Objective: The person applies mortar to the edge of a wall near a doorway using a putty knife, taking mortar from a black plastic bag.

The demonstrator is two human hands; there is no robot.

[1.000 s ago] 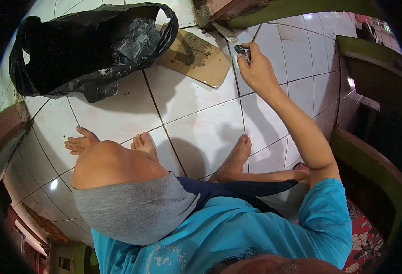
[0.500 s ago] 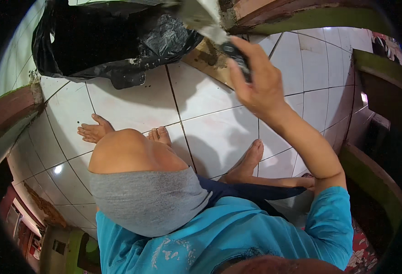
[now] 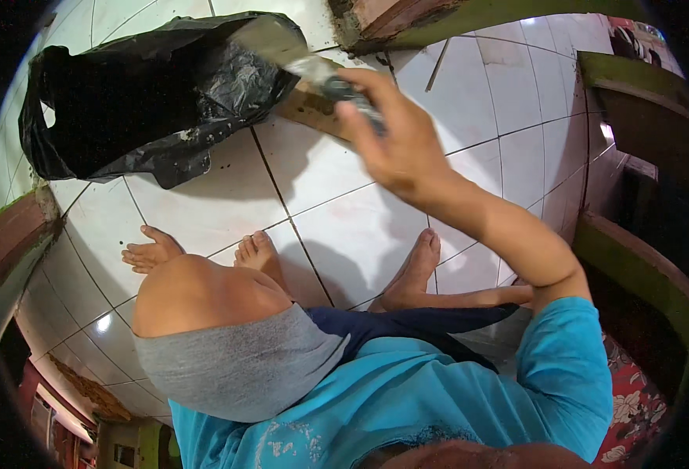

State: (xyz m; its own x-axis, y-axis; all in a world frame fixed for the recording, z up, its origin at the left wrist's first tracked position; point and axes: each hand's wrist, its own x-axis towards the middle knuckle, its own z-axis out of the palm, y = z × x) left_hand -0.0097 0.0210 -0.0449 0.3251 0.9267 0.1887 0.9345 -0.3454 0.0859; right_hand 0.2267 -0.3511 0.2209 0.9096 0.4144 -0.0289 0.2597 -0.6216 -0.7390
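Observation:
My right hand (image 3: 395, 148) is raised above the white tiled floor (image 3: 360, 234), shut on the dark handle of a trowel (image 3: 286, 47). Its flat grey blade points left over the edge of an open black plastic bag (image 3: 149, 102) lying on the tiles. Under the hand, a flat brown board (image 3: 309, 113) dirtied with mortar lies on the floor. My left hand (image 3: 150, 252) rests flat on the tiles beside my left knee, fingers apart and holding nothing. Both bare feet stand on the floor below the bag.
A brick and green-painted wall base (image 3: 407, 19) runs along the top. Green wooden furniture (image 3: 634, 258) stands on the right, with red flowered cloth (image 3: 634, 406) at the lower right. A low brown ledge (image 3: 8, 234) borders the left.
My right hand has swung the trowel from near the wall at the upper right leftward and closer to the camera, so the blade now reaches over the black bag. The view shifted slightly.

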